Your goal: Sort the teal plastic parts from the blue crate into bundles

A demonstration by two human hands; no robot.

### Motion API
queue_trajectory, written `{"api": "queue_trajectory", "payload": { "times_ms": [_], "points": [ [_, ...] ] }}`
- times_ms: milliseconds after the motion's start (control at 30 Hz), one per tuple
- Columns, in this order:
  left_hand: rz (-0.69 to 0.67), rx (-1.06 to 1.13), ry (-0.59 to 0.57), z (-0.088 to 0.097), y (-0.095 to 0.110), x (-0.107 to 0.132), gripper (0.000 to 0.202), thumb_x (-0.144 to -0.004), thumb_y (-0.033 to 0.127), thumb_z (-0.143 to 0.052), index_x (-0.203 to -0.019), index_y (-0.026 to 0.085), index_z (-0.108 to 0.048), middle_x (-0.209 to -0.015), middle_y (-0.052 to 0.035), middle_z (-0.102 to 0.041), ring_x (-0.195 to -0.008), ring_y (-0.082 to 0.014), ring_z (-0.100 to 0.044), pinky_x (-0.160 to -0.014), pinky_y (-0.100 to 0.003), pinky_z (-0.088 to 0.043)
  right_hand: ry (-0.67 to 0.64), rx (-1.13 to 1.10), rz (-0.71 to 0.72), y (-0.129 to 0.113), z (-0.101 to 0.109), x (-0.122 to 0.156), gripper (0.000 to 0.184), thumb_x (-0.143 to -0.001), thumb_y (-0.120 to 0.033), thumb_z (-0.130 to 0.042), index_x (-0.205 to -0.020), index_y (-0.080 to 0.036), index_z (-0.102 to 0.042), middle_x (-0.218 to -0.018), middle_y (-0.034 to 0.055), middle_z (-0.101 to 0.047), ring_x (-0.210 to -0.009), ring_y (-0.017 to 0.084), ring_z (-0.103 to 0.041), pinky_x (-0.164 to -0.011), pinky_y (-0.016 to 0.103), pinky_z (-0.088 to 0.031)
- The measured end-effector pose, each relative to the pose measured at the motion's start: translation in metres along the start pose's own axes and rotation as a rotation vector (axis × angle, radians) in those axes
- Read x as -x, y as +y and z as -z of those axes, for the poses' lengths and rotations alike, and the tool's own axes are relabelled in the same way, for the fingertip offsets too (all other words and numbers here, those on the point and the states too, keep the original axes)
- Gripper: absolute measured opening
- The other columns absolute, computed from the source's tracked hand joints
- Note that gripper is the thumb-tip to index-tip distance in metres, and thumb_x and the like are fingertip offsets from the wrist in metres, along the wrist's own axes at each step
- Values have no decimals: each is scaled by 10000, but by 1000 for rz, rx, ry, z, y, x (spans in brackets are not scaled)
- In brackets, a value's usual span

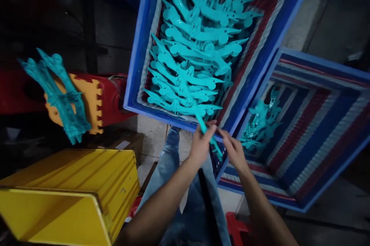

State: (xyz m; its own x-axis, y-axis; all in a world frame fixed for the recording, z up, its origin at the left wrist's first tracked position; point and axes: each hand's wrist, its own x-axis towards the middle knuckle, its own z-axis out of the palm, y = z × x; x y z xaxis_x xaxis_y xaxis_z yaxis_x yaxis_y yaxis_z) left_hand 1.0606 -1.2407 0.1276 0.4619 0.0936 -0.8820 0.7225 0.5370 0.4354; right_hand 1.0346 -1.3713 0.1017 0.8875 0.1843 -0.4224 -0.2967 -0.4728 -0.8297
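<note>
My left hand is closed around a long, narrow turquoise plastic part, just past the near edge of a large blue crate. My right hand is close beside it, fingers pinched together near the part; what they hold, if anything, is too small to make out. Inside the large crate lie many turquoise plastic pieces, stacked in overlapping rows on a striped woven lining. A smaller heap of turquoise pieces sits in the second blue crate on the right.
To the left, more turquoise parts rest on an orange foam mat over a red surface. A yellow bin stands at the lower left. My legs are below the crate, with a red object near the bottom.
</note>
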Motion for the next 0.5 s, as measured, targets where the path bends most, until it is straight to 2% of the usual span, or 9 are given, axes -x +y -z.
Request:
{"api": "queue_trajectory", "payload": {
  "times_ms": [33, 100, 167, 200, 267, 367, 433, 500],
  "points": [
    [-29, 13, 116, 14, 2, -7, 295, -690, 383, -747, -871, 176, -640, -932, -60, -670, -897, -174, -625, -853, -300, -466, 7, 95, -4, 14, -18, -18, 368, -932, -296, -412, -1221, -180, -609, -1185, 124, -630, -1134, 246, -559, -967, 424, -463],
    [-85, 59, 278, 44, 4, -18, 250, -669, 329, -746, -793, 184, -585, -760, -2, -624, -741, -132, -609, -751, -272, -479, -18, 430, 23, 45, -53, -57, 412, -882, -253, -500, -1276, -151, -565, -1333, 176, -512, -1276, 316, -414, -1051, 516, -350],
    [-135, 86, 404, 71, 2, -25, 272, -625, 275, -755, -764, 189, -538, -674, 42, -557, -622, -96, -556, -639, -228, -452, -190, 711, 120, 73, -82, -93, 565, -823, -199, -577, -1376, -183, -462, -1466, 180, -349, -1359, 367, -266, -1084, 596, -228],
    [-152, 80, 451, 81, 1, -26, 283, -610, 259, -757, -753, 187, -524, -653, 54, -533, -588, -84, -529, -596, -210, -427, -292, 801, 170, 86, -94, -108, 612, -818, -169, -572, -1408, -205, -415, -1491, 175, -307, -1368, 371, -242, -1082, 612, -198],
    [-182, 49, 504, 96, -2, -26, 287, -608, 260, -757, -727, 183, -507, -623, 66, -500, -550, -68, -486, -548, -194, -383, -449, 881, 237, 103, -107, -127, 619, -833, -129, -522, -1429, -225, -380, -1473, 183, -331, -1339, 359, -294, -1065, 605, -213],
    [-239, 17, 516, 102, -7, -27, 284, -647, 297, -757, -742, 185, -514, -623, 68, -500, -561, -66, -483, -576, -199, -393, -546, 799, 236, 108, -105, -130, 625, -800, -170, -565, -1408, -181, -421, -1395, 214, -424, -1256, 368, -391, -1025, 554, -306],
    [-266, -3, 533, 99, -10, -28, 281, -670, 322, -754, -799, 189, -543, -688, 46, -553, -631, -85, -537, -641, -219, -431, -556, 596, 187, 97, -94, -119, 653, -762, -232, -616, -1388, -147, -452, -1363, 200, -473, -1227, 351, -441, -1023, 504, -359],
    [-250, -28, 539, 91, -12, -30, 298, -683, 351, -752, -857, 190, -572, -776, 11, -608, -721, -112, -587, -701, -241, -457, -531, 298, 82, 76, -82, -99, 598, -791, -304, -588, -1361, -149, -489, -1336, 147, -532, -1200, 297, -505, -1030, 441, -402]
  ]
}}
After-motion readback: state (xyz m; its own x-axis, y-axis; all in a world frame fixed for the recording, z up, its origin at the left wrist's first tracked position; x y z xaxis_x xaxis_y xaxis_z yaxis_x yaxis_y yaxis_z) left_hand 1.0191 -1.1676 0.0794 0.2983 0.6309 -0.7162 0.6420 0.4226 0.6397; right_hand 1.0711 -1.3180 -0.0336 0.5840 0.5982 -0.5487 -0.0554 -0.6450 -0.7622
